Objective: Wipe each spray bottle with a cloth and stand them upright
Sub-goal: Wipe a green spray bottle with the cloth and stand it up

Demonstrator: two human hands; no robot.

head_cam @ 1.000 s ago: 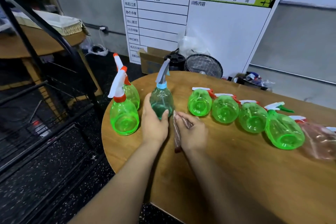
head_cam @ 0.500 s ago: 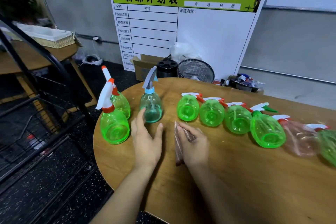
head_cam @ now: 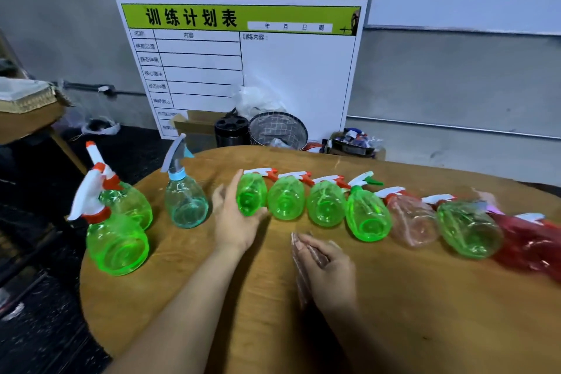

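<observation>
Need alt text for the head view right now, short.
Left hand touches the first lying green bottle in a row on a round wooden table; right hand holds a cloth. Three bottles stand upright at left.

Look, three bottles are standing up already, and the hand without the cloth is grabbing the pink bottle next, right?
Not the pink one. In the head view the left hand reaches round the nearest lying green bottle; the pink bottle lies untouched further along the row. Three bottles do stand upright, and the right hand holds the cloth.
</observation>
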